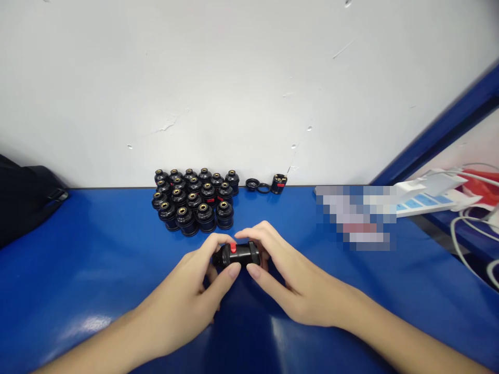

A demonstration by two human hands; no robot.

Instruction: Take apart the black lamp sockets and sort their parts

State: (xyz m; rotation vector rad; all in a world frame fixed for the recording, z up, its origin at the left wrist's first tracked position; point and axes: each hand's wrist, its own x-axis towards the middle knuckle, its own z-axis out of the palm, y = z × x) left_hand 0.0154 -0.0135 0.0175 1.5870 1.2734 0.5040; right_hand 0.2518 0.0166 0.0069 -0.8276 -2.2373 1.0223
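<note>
Both hands (191,293) around black cylinder (244,255)

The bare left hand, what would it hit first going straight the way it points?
Past the black cylinder with a red tab that the left hand holds, likely the bare right hand, though depth is unclear.

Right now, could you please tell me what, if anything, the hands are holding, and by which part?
A black cylinder: the left hand grips it near its red tab, the right hand around its wider end.
</note>
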